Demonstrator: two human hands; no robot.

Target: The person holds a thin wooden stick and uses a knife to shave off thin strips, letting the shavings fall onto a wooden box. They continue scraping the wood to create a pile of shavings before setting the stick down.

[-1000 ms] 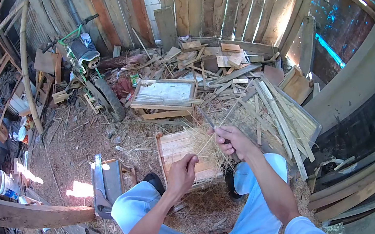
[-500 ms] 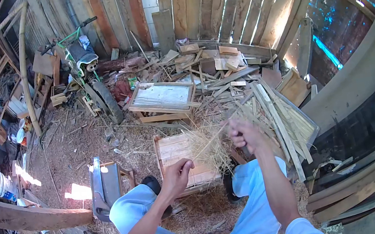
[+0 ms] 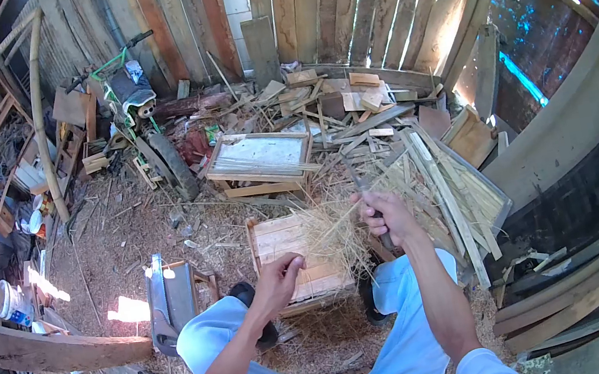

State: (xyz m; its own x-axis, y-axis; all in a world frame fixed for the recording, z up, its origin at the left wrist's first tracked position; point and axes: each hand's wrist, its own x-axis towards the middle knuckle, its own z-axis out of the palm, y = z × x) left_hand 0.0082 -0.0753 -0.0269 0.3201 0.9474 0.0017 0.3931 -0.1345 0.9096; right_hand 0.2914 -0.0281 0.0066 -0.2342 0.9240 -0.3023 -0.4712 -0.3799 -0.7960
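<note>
My right hand (image 3: 390, 218) is wrapped round the handle of a knife (image 3: 353, 172), whose dark, narrow blade points away and slightly left. It is above a heap of pale, thin shavings (image 3: 340, 239). My left hand (image 3: 277, 282) is closed in a pinch over the near left part of a wooden crate (image 3: 275, 232); whatever its fingers hold, if anything, is too fine to make out. The shavings cover the crate's right side and spill past it. Both hands are apart, between my knees.
A small dark bench (image 3: 172, 299) stands by my left knee. Ahead lies a framed board (image 3: 258, 152), with a motorbike (image 3: 147, 125) behind it to the left. Scrap wood (image 3: 357, 102) is piled at the plank wall. Long slats (image 3: 444, 198) lean at right; a beam (image 3: 57, 346) crosses at left.
My right hand, blurred by motion before, is now sharper and turned so the knife blade shows pointing away. My left hand has barely moved.
</note>
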